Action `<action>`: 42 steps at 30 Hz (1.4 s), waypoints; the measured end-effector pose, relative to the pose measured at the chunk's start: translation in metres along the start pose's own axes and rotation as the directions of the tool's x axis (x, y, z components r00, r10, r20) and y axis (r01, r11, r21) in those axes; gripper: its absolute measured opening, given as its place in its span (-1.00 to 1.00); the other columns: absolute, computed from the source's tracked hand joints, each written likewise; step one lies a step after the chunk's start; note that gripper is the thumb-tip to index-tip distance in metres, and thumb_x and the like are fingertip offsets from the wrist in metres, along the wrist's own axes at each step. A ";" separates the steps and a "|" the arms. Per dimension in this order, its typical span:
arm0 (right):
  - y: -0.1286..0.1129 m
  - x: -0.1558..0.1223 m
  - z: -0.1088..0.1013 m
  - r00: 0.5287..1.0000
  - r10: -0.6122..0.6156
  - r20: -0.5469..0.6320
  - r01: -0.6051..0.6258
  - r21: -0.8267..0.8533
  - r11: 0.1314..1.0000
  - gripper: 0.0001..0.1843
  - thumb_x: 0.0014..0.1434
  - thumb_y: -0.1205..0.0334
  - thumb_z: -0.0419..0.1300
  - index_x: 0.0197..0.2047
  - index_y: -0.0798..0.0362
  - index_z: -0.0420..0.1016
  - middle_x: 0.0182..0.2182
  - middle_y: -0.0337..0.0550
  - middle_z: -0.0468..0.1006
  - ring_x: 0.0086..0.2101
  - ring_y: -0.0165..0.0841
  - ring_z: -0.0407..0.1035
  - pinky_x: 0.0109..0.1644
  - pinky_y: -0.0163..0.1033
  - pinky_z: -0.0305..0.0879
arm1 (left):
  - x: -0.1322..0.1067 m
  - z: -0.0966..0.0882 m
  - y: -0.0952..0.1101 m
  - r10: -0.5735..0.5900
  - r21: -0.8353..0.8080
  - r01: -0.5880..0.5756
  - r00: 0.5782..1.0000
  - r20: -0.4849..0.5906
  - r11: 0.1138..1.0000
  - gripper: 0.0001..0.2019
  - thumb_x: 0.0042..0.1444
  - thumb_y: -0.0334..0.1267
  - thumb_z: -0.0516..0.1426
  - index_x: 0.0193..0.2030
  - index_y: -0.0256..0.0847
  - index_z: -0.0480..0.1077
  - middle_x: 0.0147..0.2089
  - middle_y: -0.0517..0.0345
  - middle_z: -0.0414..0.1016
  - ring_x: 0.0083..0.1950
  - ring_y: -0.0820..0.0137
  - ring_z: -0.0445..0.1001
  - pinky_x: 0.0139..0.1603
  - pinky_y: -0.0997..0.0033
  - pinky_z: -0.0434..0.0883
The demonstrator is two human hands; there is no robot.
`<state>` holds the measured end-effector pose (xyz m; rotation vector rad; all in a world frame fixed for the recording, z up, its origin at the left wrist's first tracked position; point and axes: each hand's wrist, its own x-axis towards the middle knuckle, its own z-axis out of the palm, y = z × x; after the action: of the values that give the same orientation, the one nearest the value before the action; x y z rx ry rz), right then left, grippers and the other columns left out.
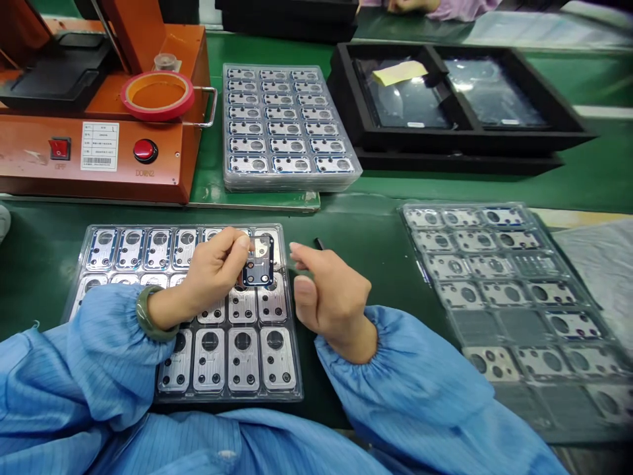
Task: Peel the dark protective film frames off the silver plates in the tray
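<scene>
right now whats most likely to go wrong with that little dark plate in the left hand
The dark metal plate seems pinched at its edge by the left hand, right above the tray of bright metal plates. If it slips, it could drop and scratch them. Bare fingers may also leave marks on it. The left sleeve lies over part of the tray, so a careless arm move might nudge the plates.

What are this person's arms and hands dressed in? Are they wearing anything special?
The arms are covered by a loose light-blue smock with thin darker stripes. The left sleeve and right sleeve end in gathered elastic cuffs. The left hand and right hand are bare, with no gloves. A dull green band circles the left wrist.
</scene>
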<state>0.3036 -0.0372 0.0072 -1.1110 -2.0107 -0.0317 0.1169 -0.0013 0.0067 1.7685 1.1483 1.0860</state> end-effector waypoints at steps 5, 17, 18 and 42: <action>-0.005 0.006 0.001 0.880 0.322 0.349 -0.443 0.359 0.822 -0.80 0.27 0.19 0.07 -0.37 0.05 0.38 -0.58 -0.27 0.43 -0.59 -0.48 0.29 -0.49 -0.36 0.24 | -0.001 0.001 -0.003 0.016 -0.067 -0.017 1.000 -0.016 0.998 -0.78 0.28 -0.21 0.00 -0.35 -0.21 0.34 -0.63 0.36 0.27 -0.67 0.60 0.28 -0.64 0.59 0.23; 0.000 0.006 0.004 0.779 0.376 0.502 -0.627 0.617 0.476 -0.68 0.24 -0.03 0.09 -0.38 0.05 0.36 -0.57 -0.29 0.39 -0.59 -0.50 0.28 -0.52 -0.35 0.24 | -0.001 0.000 0.000 0.018 -0.073 -0.014 0.998 0.055 0.997 -0.75 0.28 -0.18 -0.01 -0.37 -0.20 0.36 -0.63 0.31 0.30 -0.64 0.56 0.30 -0.62 0.58 0.26; 0.000 0.007 0.005 0.766 0.398 0.505 -0.642 0.635 0.430 -0.68 0.23 -0.05 0.10 -0.36 0.05 0.36 -0.57 -0.31 0.39 -0.60 -0.50 0.28 -0.54 -0.36 0.24 | -0.001 0.000 0.001 0.041 -0.042 -0.038 0.997 0.071 0.998 -0.74 0.27 -0.19 -0.01 -0.39 -0.21 0.36 -0.61 0.29 0.31 -0.61 0.55 0.30 -0.59 0.57 0.27; -0.001 0.006 0.006 0.718 0.372 0.588 -0.692 0.545 0.474 -0.84 0.17 0.16 0.15 -0.38 0.04 0.29 -0.60 -0.33 0.38 -0.60 -0.48 0.30 -0.52 -0.35 0.27 | 0.000 0.000 -0.003 -0.013 -0.143 0.021 0.998 0.060 0.989 -0.76 0.26 -0.13 0.01 -0.30 -0.20 0.38 -0.52 0.26 0.35 -0.58 0.55 0.28 -0.57 0.54 0.26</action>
<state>0.2978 -0.0310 0.0080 -1.1845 -1.5756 1.3599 0.1156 -0.0002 0.0040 1.6653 1.0216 1.0717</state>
